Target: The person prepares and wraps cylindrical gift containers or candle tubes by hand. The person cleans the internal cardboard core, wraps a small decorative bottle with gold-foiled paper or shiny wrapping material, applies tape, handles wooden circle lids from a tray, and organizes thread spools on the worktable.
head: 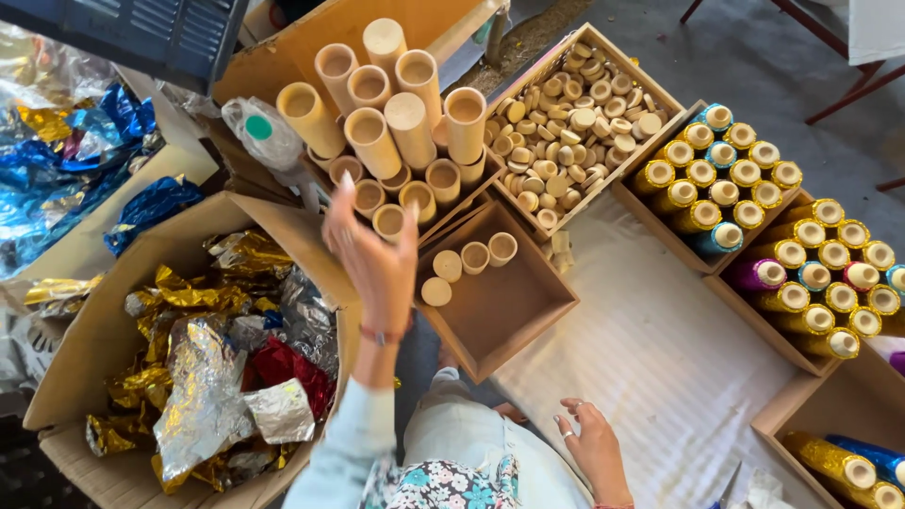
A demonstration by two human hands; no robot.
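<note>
Left hand (372, 254): open wide, holds nothing, reaches up to the plain tubes (391, 123) | right hand (592, 441): open, resting below the small box (495, 292) | tip: pinch one tube, lift straight.

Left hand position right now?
Head view, centre-left: the left hand is raised, fingertips at the plain cardboard tubes, between the foil-scrap box and the small brown tray.

box of crumpled gold, silver and red foil (203, 377), lower left | loose blue and gold foil (75, 141), upper left | box of small round wooden caps (575, 118), top centre | boxes of foil-wrapped tubes (754, 212), gold, blue, pink, right | white striped cloth (650, 353) | grey floor (754, 66)
</note>
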